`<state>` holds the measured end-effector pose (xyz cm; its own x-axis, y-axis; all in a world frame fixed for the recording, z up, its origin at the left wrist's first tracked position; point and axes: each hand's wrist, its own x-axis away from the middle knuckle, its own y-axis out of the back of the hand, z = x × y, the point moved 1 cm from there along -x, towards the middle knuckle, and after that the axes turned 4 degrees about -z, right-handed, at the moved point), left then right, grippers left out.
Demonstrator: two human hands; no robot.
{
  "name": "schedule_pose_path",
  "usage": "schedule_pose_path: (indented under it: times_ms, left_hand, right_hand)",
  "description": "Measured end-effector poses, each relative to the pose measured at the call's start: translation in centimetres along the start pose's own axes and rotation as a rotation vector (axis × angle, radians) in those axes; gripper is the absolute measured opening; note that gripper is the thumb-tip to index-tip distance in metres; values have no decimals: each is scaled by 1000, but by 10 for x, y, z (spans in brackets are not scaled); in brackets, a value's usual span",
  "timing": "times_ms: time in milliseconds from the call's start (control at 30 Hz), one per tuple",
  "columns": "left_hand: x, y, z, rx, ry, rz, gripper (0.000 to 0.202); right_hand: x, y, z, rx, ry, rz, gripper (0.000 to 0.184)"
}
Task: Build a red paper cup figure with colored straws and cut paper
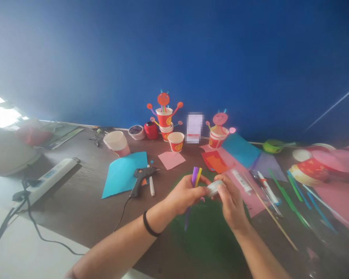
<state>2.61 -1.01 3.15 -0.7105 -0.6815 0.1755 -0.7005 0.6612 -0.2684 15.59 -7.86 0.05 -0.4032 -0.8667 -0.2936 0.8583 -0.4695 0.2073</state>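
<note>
My left hand (186, 192) is closed around purple strips (194, 176) and a yellow strip (199, 176) that look like straws or pipe cleaners. Their upper ends stick up past the fingers, and a purple end (187, 221) hangs below. A small white rounded object (215, 187), perhaps a tape roll, is pinched by my right hand (232, 199); my left thumb reaches its near side. Behind the hands stand paper-cup figures, one with a red round head (163, 99), another with a pink one (220, 118). A dark green round mat (209, 244) lies below.
Left of my hands, a black glue gun (139, 179) rests on blue paper (116, 174). A power strip (46, 182) with cords lies further left. To the right are a glue stick (241, 181), a wooden stick (279, 226), pens and green strips (289, 199). A paper cup (176, 142) stands behind.
</note>
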Motion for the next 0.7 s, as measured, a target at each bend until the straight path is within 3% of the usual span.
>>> schedule_pose_path:
  times_ms: [167, 267, 467, 700]
  left_hand:
    - [-13, -3, 6, 277, 78, 211, 30]
    - [-18, -5, 12, 323, 63, 248, 33]
    - [-21, -10, 21, 344, 26, 128, 24]
    - [-22, -13, 21, 380, 51, 57, 20]
  right_hand:
    - [-3, 2, -10, -73, -77, -82, 26]
    - [-5, 1, -16, -129, -116, -137, 27]
    - [-6, 3, -18, -77, -64, -158, 26]
    - [-7, 6, -5, 153, 93, -147, 29]
